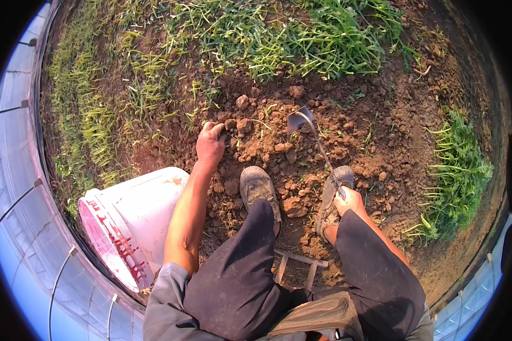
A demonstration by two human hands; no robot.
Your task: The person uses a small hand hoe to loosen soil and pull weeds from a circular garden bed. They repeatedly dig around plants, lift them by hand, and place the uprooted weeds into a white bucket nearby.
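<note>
My right hand (pixel 348 200) grips the handle of a short hand hoe (pixel 323 149) beside my right shoe (pixel 333 192). The hoe's dark metal blade (pixel 300 120) rests at the surface of the loose brown soil (pixel 281 138). To the left, my left hand (pixel 210 144) reaches down to the ground with bent fingers, next to several soil clods (pixel 244 125). Its fingertips are partly hidden, so whether they hold a clod cannot be told. A few thin green stems (pixel 261 123) lie on the soil between the hand and the blade.
A white plastic bucket (pixel 149 209) with red marks lies on its side by my left arm. Cut leafy greens (pixel 324 38) are heaped ahead, with another row (pixel 456 174) at right. Pale stubble (pixel 96 123) covers the left. Below me stands a low wooden stool (pixel 298 257).
</note>
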